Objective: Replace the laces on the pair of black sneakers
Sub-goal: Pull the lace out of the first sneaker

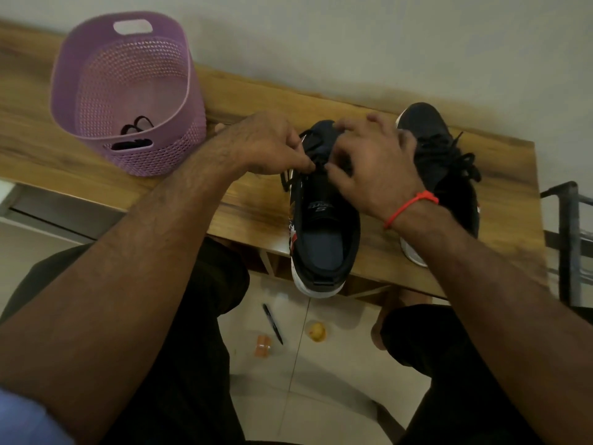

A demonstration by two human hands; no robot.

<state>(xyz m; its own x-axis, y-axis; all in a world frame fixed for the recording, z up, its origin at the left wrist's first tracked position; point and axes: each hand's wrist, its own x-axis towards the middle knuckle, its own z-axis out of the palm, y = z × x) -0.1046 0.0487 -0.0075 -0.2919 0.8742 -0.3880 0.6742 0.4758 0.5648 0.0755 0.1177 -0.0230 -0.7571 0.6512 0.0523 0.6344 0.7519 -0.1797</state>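
Basket [96, 91] left of near shoe [324, 226]: black laces [136, 125] inside. Left hand [260, 146], right hand [372, 165] both over shoe, pinching lace [290, 179] at eyelets.

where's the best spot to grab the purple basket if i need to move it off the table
Take the purple basket by its handle cutouts: one in the far rim, one in the near wall. It stands upright with its mouth open, so reach from above, fingers hooked through a slot. Black laces lie inside; keep it level.
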